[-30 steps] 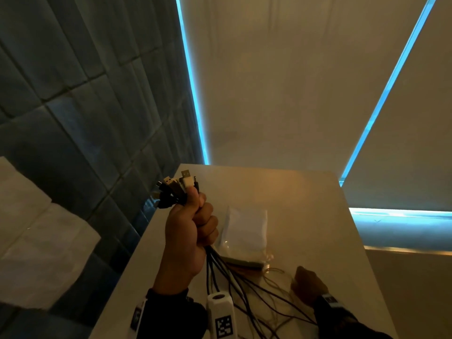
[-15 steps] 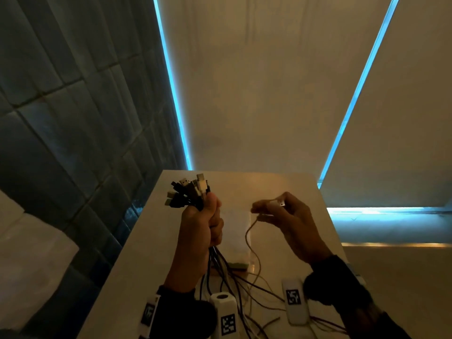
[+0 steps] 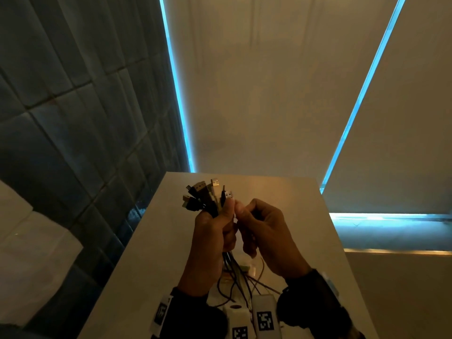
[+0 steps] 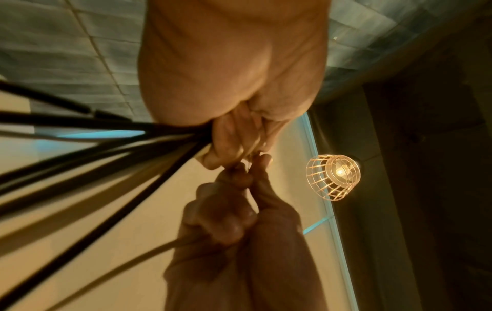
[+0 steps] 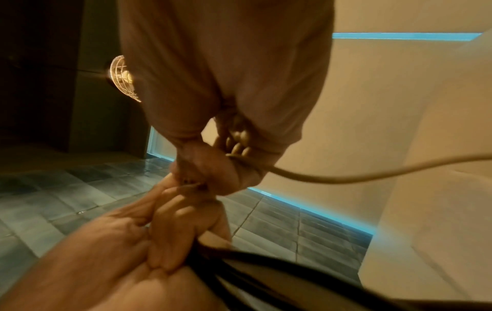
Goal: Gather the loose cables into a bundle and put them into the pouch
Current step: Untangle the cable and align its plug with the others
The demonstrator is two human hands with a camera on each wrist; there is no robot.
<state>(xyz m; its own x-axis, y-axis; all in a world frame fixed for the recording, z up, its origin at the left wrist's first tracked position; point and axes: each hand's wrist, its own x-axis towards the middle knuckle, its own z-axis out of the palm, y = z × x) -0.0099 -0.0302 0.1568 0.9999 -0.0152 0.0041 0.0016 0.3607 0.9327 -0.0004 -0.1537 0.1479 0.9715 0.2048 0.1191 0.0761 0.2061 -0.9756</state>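
Note:
My left hand (image 3: pixel 215 231) is raised above the table and grips a bundle of cables (image 3: pixel 208 196), their plug ends fanned out above the fist and their dark cords (image 4: pixel 111 151) trailing down to the table. My right hand (image 3: pixel 254 223) is pressed against it and pinches a thin pale cable (image 5: pixel 333 177) just below its white plug (image 3: pixel 228 194), holding it against the bundle. The pouch is almost wholly hidden behind my hands; only a pale corner (image 3: pixel 247 267) shows under the wrists.
The pale table (image 3: pixel 151 253) runs away from me, with a dark tiled wall to the left and a drop on the right edge. Loose cable loops (image 3: pixel 244 287) lie on the table near my wrists. A caged lamp (image 4: pixel 333 176) hangs overhead.
My right hand rose from the table with a thin cable and has moved left to meet my left hand, bringing the white plug up against the bundle.

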